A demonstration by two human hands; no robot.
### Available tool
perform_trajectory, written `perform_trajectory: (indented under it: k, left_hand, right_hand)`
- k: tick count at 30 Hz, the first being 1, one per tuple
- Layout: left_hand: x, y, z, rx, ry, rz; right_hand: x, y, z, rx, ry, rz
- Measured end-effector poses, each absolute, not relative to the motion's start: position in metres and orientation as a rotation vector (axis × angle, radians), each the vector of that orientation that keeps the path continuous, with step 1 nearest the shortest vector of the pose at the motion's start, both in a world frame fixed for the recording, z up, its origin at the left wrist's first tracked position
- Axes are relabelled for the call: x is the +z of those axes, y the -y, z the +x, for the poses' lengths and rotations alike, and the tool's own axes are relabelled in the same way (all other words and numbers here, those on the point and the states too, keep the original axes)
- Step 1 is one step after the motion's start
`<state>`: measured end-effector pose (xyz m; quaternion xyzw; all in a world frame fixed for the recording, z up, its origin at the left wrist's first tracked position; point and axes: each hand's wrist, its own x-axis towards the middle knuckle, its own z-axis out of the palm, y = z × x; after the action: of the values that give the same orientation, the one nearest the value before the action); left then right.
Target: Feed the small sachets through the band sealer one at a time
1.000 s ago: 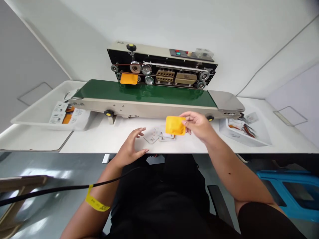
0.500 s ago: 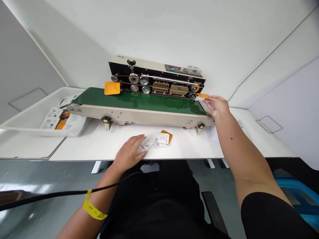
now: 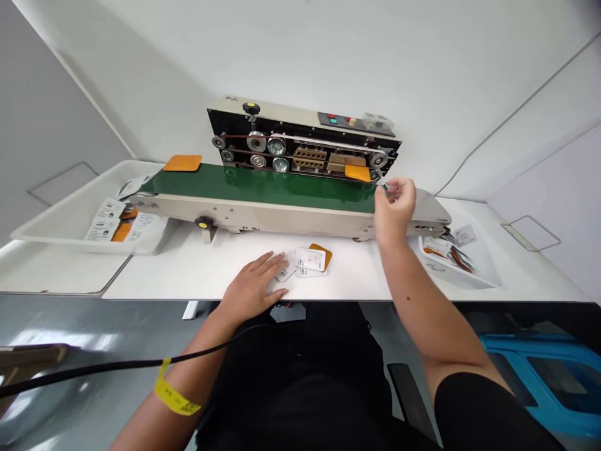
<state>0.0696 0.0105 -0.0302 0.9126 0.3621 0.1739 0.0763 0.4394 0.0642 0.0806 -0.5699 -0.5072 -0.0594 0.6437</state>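
My left hand [image 3: 251,288] lies flat with fingers spread on the white table, its fingertips touching a small pile of printed white sachets [image 3: 310,259]. One sachet [image 3: 327,253] in that pile shows an orange side. At the right end of a band sealing machine [image 3: 310,134], my right hand [image 3: 397,203] is raised with half-curled fingers; I see nothing held in it. Just left of those fingers, an orange sachet [image 3: 357,173] sits at the machine's rollers, above the green conveyor belt [image 3: 263,188]. Another orange sachet [image 3: 182,163] is at the belt's left end.
A white bin [image 3: 51,232] with several sachets stands below the belt's left end. On the right, a smaller white bin [image 3: 469,275] also holds sachets. A black cable [image 3: 117,366] crosses over my left forearm. A blue plastic stool [image 3: 511,357] is at lower right.
My right hand has let go of the orange sachet and moved slightly left and down. That sachet has gone left into the machine. The other orange sachet has left the rollers and tipped onto the belt.
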Motion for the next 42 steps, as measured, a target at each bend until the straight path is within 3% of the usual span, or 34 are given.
perform_trajectory:
  k: [2, 8, 14, 22, 28, 34, 36, 39, 42]
  left_hand:
    - [-0.031, -0.011, 0.071, 0.492, -1.097, 2.737]
    - [-0.034, -0.009, 0.076, 0.588, -1.125, 2.679]
    - [-0.033, -0.005, 0.077, 0.727, -1.067, 2.664]
    - [-0.046, 0.0, 0.06, 1.478, -1.537, 2.069]
    - [-0.043, 0.001, 0.056, 1.397, -1.418, 1.9]
    - [-0.044, -0.002, 0.057, 1.454, -1.103, 2.218]
    - [-0.046, -0.003, 0.057, 1.486, -1.048, 2.283]
    - [-0.045, -0.002, 0.057, 1.443, -1.076, 2.345]
    - [-0.042, -0.001, 0.056, 1.315, -1.163, 2.355]
  right_hand:
    - [0.056, -0.033, 0.409, -0.193, 1.268, -1.273]
    - [-0.014, 0.025, 0.339, 0.213, 2.128, -1.318]
    - [-0.048, 0.022, 0.332, 0.293, 2.229, -1.436]
    - [-0.047, 0.026, 0.332, 0.19, 2.185, -1.452]
    - [-0.035, 0.03, 0.32, 0.288, 1.845, -1.375]
    - [-0.027, 0.03, 0.293, 1.308, 1.328, -1.056]
    - [-0.025, 0.03, 0.288, 1.474, 1.177, -1.009]
    - [-0.015, 0.029, 0.296, 1.47, 1.121, -1.08]
    - [0.013, 0.02, 0.332, 1.17, 1.125, -1.165]
